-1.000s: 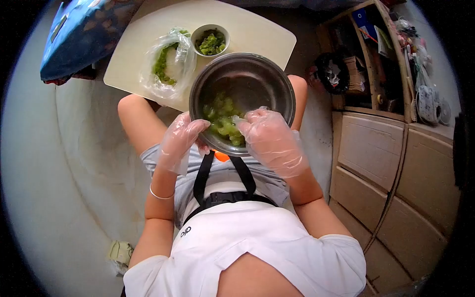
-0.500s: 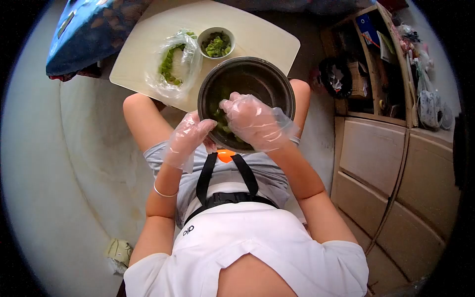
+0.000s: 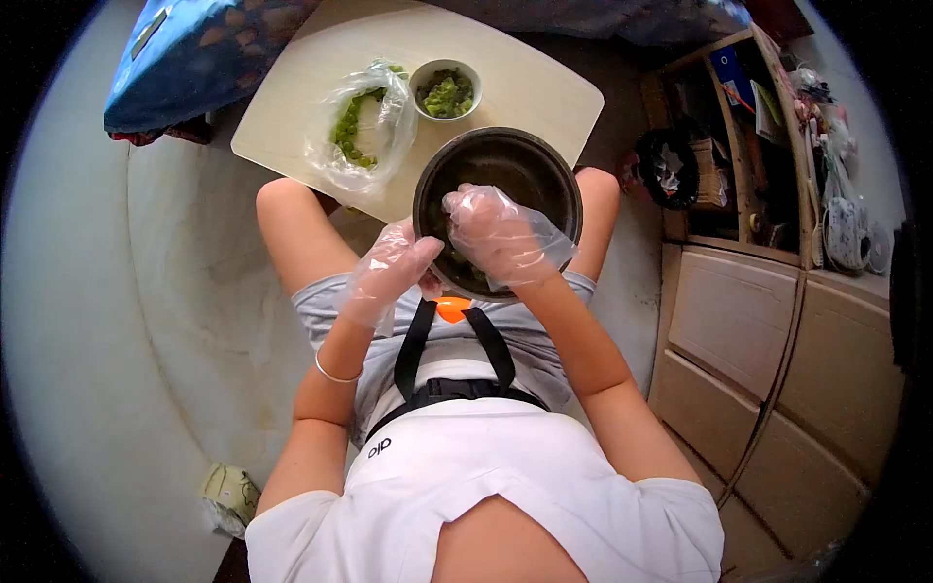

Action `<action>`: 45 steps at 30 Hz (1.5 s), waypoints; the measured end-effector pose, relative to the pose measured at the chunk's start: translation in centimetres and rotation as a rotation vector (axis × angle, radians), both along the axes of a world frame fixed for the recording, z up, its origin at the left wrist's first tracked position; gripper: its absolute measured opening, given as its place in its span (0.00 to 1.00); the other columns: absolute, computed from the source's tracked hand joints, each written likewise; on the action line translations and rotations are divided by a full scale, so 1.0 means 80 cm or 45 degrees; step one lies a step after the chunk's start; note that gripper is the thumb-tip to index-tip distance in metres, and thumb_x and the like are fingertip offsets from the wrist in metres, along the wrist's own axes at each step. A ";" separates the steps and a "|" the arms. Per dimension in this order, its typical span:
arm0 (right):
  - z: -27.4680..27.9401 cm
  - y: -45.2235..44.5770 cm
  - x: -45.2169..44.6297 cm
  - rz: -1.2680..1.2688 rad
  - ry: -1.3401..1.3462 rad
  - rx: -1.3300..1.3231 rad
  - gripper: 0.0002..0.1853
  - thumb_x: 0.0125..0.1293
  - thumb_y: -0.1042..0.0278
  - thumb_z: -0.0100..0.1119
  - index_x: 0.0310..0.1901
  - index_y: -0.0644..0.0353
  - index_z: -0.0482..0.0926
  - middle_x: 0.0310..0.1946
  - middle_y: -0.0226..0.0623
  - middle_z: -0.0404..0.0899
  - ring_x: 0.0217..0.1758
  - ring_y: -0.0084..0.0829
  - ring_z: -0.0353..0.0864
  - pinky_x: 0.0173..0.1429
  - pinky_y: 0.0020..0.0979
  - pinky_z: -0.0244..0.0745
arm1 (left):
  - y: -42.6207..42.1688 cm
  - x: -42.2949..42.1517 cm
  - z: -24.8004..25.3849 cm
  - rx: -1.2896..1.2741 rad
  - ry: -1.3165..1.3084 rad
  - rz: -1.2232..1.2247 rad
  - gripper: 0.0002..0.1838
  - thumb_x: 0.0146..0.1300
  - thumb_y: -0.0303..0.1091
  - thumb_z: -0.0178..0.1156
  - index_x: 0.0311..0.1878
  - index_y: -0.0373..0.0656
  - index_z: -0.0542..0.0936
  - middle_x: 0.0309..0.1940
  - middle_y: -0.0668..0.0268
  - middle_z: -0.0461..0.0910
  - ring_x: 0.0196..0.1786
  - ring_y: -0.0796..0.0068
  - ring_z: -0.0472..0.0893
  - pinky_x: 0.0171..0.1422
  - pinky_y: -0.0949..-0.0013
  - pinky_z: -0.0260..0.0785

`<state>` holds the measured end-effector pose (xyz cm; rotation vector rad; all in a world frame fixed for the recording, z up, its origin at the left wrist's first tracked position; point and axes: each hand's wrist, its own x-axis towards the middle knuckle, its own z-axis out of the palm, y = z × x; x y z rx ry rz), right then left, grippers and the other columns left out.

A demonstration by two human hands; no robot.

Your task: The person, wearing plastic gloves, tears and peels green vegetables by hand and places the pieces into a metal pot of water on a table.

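Note:
A round metal bowl (image 3: 525,160) rests between my thighs, its inside dark. My left hand (image 3: 394,267), in a clear plastic glove, grips the bowl's left rim, thumb over the edge. My right hand (image 3: 498,233), gloved too, is down inside the bowl with its fingers curled; what it holds is hidden. A little green food shows beside it, mostly covered by the hand. Beyond the bowl, a small white bowl (image 3: 475,94) holds chopped green pieces (image 3: 447,94). Left of that lies an open clear plastic bag (image 3: 394,121) with green pieces (image 3: 347,136) in it.
Both the bag and the small bowl are on a pale table (image 3: 525,73). A blue patterned cloth (image 3: 194,63) hangs at the upper left. On the right are a wooden shelf (image 3: 739,146), a black-lined bin (image 3: 669,170) and cabinets (image 3: 734,311). A pale green packet (image 3: 231,491) lies lower left.
My right hand has moved left and deeper into the metal bowl, covering most of the green food. My left hand stays at the rim. The whole view has shifted slightly.

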<state>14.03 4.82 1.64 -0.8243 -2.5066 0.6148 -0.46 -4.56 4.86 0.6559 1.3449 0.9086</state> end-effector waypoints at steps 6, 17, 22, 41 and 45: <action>0.009 0.011 0.018 0.039 -0.094 -0.111 0.03 0.56 0.75 0.58 0.32 0.63 0.77 0.29 0.46 0.77 0.36 0.47 0.79 0.41 0.41 0.75 | -0.006 -0.006 -0.007 0.030 -0.042 -0.012 0.13 0.61 0.34 0.55 0.38 0.31 0.77 0.23 0.59 0.81 0.19 0.73 0.79 0.25 0.73 0.73; 0.024 -0.002 0.010 -0.030 -0.124 -0.094 0.06 0.54 0.72 0.60 0.33 0.63 0.78 0.29 0.46 0.78 0.36 0.47 0.79 0.43 0.42 0.76 | -0.003 0.000 -0.003 0.001 0.034 0.022 0.13 0.62 0.34 0.55 0.43 0.34 0.77 0.24 0.61 0.82 0.19 0.76 0.78 0.25 0.74 0.73; -0.003 0.003 0.004 0.002 -0.154 -0.068 0.06 0.55 0.71 0.58 0.32 0.64 0.77 0.29 0.47 0.78 0.37 0.48 0.79 0.45 0.43 0.76 | -0.005 0.000 -0.013 0.101 -0.021 -0.007 0.12 0.62 0.33 0.54 0.43 0.34 0.77 0.24 0.62 0.81 0.19 0.77 0.79 0.25 0.75 0.72; 0.095 0.012 0.084 -0.259 0.310 -0.632 0.08 0.61 0.78 0.58 0.42 0.64 0.80 0.30 0.42 0.82 0.33 0.37 0.83 0.42 0.31 0.77 | -0.006 -0.018 -0.007 0.008 -0.167 0.051 0.16 0.62 0.40 0.59 0.38 0.32 0.76 0.22 0.57 0.80 0.16 0.72 0.77 0.21 0.73 0.72; 0.109 0.031 0.065 0.081 -0.012 -0.225 0.05 0.59 0.81 0.58 0.38 0.66 0.79 0.33 0.43 0.81 0.37 0.37 0.82 0.43 0.31 0.77 | -0.005 -0.016 0.001 0.011 -0.172 0.001 0.14 0.61 0.34 0.56 0.41 0.31 0.76 0.22 0.57 0.80 0.17 0.72 0.78 0.23 0.73 0.73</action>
